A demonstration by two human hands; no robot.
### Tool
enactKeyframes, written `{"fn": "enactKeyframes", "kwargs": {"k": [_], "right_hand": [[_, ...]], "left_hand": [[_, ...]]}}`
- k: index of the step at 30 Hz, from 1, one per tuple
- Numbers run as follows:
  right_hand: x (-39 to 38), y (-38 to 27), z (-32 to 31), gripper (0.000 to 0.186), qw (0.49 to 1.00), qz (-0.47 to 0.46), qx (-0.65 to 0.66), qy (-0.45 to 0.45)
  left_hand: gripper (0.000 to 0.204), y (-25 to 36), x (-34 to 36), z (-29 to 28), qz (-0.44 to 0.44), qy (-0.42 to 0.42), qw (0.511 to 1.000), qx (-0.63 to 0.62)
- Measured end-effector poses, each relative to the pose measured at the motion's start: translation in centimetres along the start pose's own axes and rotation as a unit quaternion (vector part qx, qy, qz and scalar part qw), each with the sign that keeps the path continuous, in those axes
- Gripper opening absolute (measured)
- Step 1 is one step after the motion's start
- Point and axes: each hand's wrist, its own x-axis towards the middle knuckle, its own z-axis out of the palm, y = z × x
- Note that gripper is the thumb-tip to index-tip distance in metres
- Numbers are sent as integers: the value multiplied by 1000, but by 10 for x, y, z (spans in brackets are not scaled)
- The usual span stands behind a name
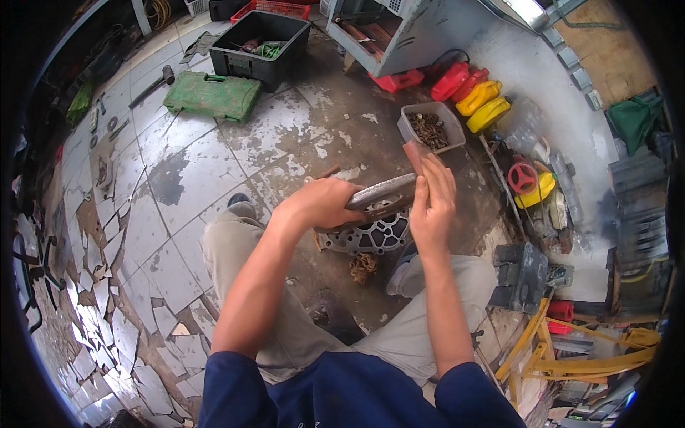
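My left hand [321, 203] grips the left side of a round, ring-like metal part [385, 189], thumb on the near side. The part is tilted up on edge, with a worn grey rim. In my right hand [434, 200] a flat reddish-brown piece [412, 155] is pinched, sticking up past the fingers beside the ring's right end; its exact kind is unclear. Below the ring, between my legs, a metal casing [371, 237] with web-like ribs and dark openings sits low, partly hidden. A crumpled brown rag [362, 267] lies just in front of it.
Ahead on the worn tiles stand a green case [214, 96], a black bin [260, 50] and a hammer [152, 85]. A tub of rusty bits [432, 127] sits ahead right, near yellow containers [485, 107]. Broken tiles [121, 335] cover the left; a yellow frame [585, 360] is at right.
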Motion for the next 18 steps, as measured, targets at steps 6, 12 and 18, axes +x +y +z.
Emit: {"fn": "enactKeyframes", "kwargs": {"k": [6,12,18], "right_hand": [[-4,30,0,29,994,86,61,41],[-4,22,3,31,992,97,64,43],[-6,1,3,28,997,73,0,30]], "left_hand": [[51,-9,-4,8,-37,-26,999,24],[49,-14,-3,8,-83,-53,994,37],[43,-10,-7,5,-104,-63,991,47]]}}
